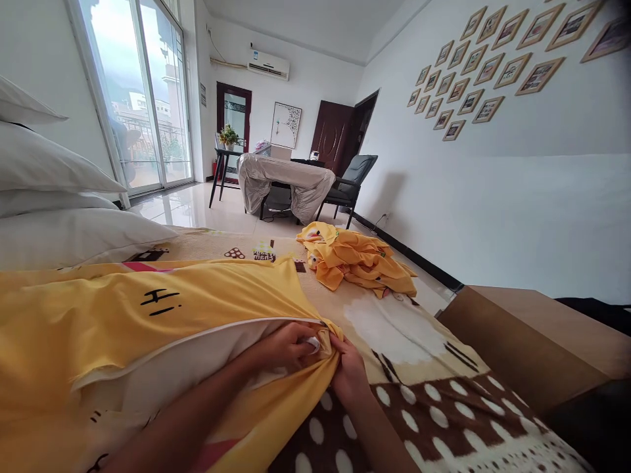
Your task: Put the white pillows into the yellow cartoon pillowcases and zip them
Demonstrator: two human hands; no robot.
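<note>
A yellow printed cover with the word "Hi" lies spread over the bed, its side open along a white edge. Inside the opening shows a white pillow or filling. My left hand reaches into the opening near the cover's corner, fingers curled on a bit of white cloth. Just right of it, my right hand pinches the gathered yellow corner from outside. The two hands are close together. Part of the left fingers is hidden by fabric.
A crumpled yellow cloth pile lies on the patterned blanket ahead. White pillows are stacked at left. A cardboard box stands at right. Beyond the bed are a covered table and a black chair.
</note>
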